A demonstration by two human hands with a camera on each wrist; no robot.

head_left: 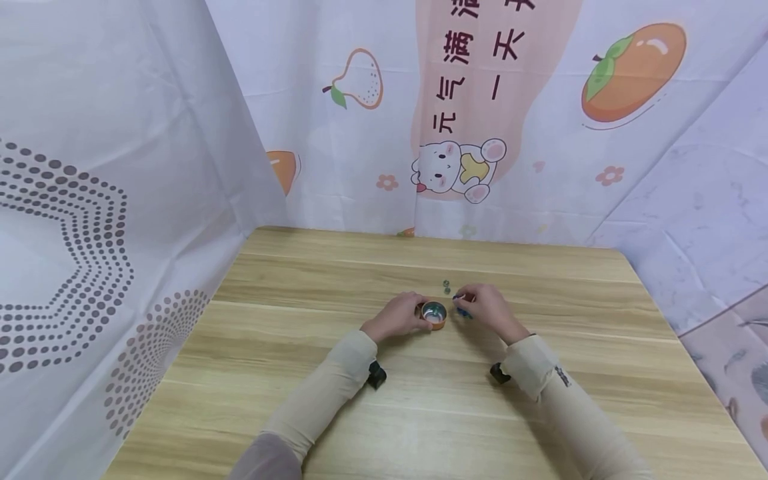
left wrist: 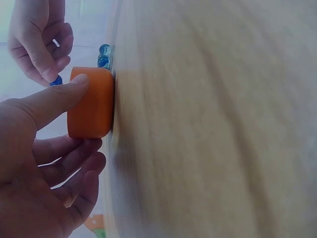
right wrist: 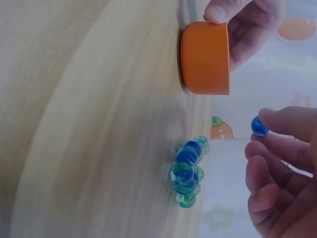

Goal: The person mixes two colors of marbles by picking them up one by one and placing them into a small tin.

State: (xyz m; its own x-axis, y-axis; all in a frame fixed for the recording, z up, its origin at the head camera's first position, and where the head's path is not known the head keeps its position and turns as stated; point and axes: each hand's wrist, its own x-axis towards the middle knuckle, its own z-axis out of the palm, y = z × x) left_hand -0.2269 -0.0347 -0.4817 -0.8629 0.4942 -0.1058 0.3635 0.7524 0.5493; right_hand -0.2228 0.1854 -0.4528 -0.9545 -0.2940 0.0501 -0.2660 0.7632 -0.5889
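Note:
A small orange cup [head_left: 435, 327] with a shiny silvery inside stands upright on the wooden table. My left hand [head_left: 399, 315] holds it from the left, thumb [left wrist: 79, 82] on the near wall and fingers around the far side. To the right of the cup, my right hand [head_left: 489, 310] pinches a blue marble [right wrist: 258, 126] between thumb and index finger, raised off the table. Below that hand lie several blue and green glass marbles [right wrist: 182, 173] in a cluster. Two more marbles [head_left: 447, 291] show just behind the cup in the head view.
The wooden table [head_left: 288, 347] stretches out on both sides of the arms. A printed cloth [head_left: 360, 147] hangs along its back edge, and a dotted white cloth [head_left: 138, 220] hangs at the left. Dark wrist cameras [head_left: 376, 375] sit under both cuffs.

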